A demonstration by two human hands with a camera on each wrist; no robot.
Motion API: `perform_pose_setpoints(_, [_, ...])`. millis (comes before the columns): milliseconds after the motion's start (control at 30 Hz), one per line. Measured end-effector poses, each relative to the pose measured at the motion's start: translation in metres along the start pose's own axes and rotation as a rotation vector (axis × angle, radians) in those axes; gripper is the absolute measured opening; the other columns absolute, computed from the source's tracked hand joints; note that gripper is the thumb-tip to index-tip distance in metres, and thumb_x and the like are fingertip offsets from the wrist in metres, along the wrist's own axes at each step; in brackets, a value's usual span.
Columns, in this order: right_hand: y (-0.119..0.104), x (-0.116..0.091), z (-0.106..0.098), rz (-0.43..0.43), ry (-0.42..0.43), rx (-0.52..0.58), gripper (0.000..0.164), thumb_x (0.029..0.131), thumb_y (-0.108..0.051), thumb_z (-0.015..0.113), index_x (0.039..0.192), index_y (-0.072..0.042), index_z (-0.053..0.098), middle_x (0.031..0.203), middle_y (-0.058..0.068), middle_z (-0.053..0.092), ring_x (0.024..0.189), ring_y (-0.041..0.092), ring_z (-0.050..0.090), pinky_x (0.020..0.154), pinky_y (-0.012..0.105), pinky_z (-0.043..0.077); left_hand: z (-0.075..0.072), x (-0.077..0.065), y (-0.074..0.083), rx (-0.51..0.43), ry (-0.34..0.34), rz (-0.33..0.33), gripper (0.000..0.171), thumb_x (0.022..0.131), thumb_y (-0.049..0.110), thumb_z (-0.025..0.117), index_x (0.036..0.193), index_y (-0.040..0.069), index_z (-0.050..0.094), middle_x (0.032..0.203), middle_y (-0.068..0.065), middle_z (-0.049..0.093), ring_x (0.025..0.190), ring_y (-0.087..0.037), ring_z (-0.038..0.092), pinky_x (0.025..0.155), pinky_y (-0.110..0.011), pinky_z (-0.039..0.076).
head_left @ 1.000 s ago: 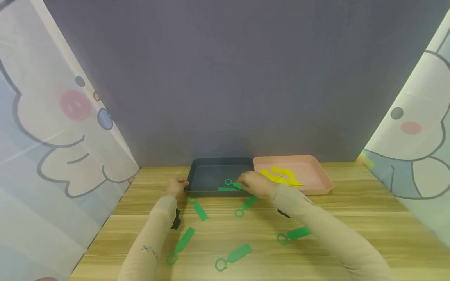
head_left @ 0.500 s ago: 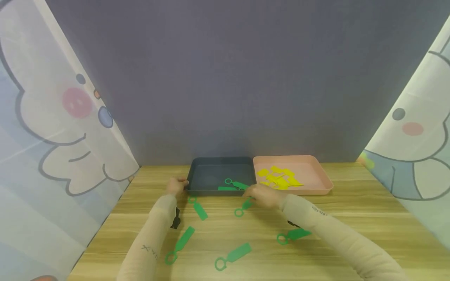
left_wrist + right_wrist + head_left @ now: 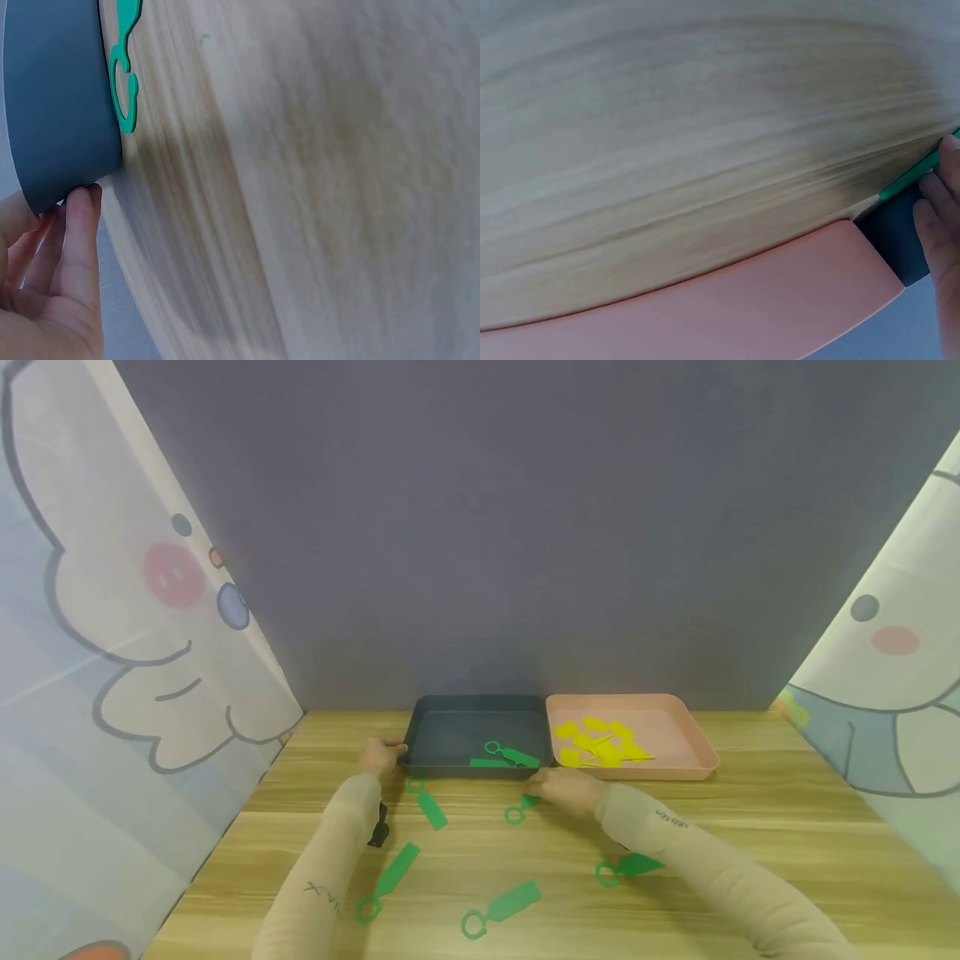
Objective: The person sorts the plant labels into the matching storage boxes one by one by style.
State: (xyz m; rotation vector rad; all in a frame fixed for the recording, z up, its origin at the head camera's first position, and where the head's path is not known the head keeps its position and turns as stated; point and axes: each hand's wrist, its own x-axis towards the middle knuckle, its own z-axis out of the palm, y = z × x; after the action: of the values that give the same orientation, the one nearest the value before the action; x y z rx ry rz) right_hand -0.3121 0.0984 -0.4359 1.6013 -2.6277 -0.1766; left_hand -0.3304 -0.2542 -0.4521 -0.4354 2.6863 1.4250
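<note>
My left hand (image 3: 381, 757) holds the left side of the dark blue-grey tray (image 3: 442, 731); in the left wrist view the thumb and fingers (image 3: 79, 232) meet its corner. My right hand (image 3: 566, 789) is in front of that tray, pinching a flat green tag with an open ring (image 3: 514, 814). Part of that tag is covered by the fingers; the right wrist view shows the green tag (image 3: 911, 176) edge-on between thumb and fingers. Inside the dark tray lie a green ring tag (image 3: 519, 757) and a green strip (image 3: 489, 763), partly cut off by the front wall.
Against the dark tray's right side stands a pink tray (image 3: 686, 735) with several yellow flat pieces (image 3: 603, 747). More green tags (image 3: 432, 810), (image 3: 397, 870), (image 3: 513, 902), (image 3: 637, 864) lie scattered over the wooden table (image 3: 450, 860). A dark grey panel (image 3: 480, 543) rises behind.
My right hand has let go of a green tag in the dark tray and moved toward me, onto another tag on the table. The left hand stays at the tray's side.
</note>
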Motion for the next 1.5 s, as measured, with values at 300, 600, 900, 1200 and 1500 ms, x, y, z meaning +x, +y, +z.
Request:
perform_pose_setpoints(300, [0.000, 0.000, 0.004, -0.030, 0.024, -0.054, 0.041, 0.073, -0.002, 0.071, 0.112, -0.011, 0.063, 0.117, 0.002, 0.061, 0.109, 0.017, 0.057, 0.090, 0.026, 0.050, 0.003, 0.006, -0.002, -0.040, -0.018, 0.004, 0.036, 0.091, 0.016, 0.053, 0.123, -0.001, 0.053, 0.127, -0.024, 0.051, 0.103, -0.035, 0.059, 0.087, -0.041, 0.050])
perform_pose_setpoints(600, [0.000, -0.003, 0.008, -0.027, 0.053, -0.019, 0.035, 0.073, -0.008, 0.071, 0.108, -0.011, 0.065, 0.107, -0.001, 0.060, 0.099, 0.013, 0.057, 0.085, 0.017, 0.050, 0.004, 0.004, 0.000, -0.029, 0.008, 0.011, 0.034, 0.090, 0.014, 0.054, 0.120, -0.002, 0.055, 0.125, -0.024, 0.053, 0.094, -0.032, 0.063, 0.078, -0.035, 0.054])
perform_pose_setpoints(900, [0.001, -0.005, 0.012, -0.024, 0.068, 0.018, 0.030, 0.078, -0.017, 0.067, 0.107, -0.010, 0.066, 0.104, -0.001, 0.060, 0.098, 0.014, 0.058, 0.087, 0.022, 0.050, 0.004, 0.000, 0.003, -0.023, 0.011, -0.003, 0.035, 0.090, 0.016, 0.054, 0.121, 0.000, 0.055, 0.125, -0.024, 0.053, 0.095, -0.032, 0.062, 0.081, -0.036, 0.053])
perform_pose_setpoints(1200, [-0.003, -0.007, 0.010, -0.002, 0.072, 0.092, 0.026, 0.079, -0.014, 0.068, 0.104, -0.008, 0.067, 0.098, 0.000, 0.060, 0.092, 0.014, 0.059, 0.084, 0.023, 0.051, 0.004, -0.003, 0.003, -0.039, 0.012, 0.003, 0.035, 0.091, 0.015, 0.053, 0.121, -0.002, 0.054, 0.125, -0.025, 0.052, 0.099, -0.034, 0.061, 0.085, -0.039, 0.051])
perform_pose_setpoints(1500, [-0.011, -0.010, 0.001, 0.039, -0.011, 0.127, 0.025, 0.080, -0.016, 0.066, 0.104, -0.008, 0.066, 0.104, 0.004, 0.061, 0.096, 0.017, 0.059, 0.086, 0.026, 0.051, 0.001, -0.002, 0.001, -0.048, 0.011, 0.002, 0.035, 0.091, 0.015, 0.053, 0.122, -0.002, 0.053, 0.126, -0.025, 0.052, 0.100, -0.035, 0.060, 0.086, -0.040, 0.051])
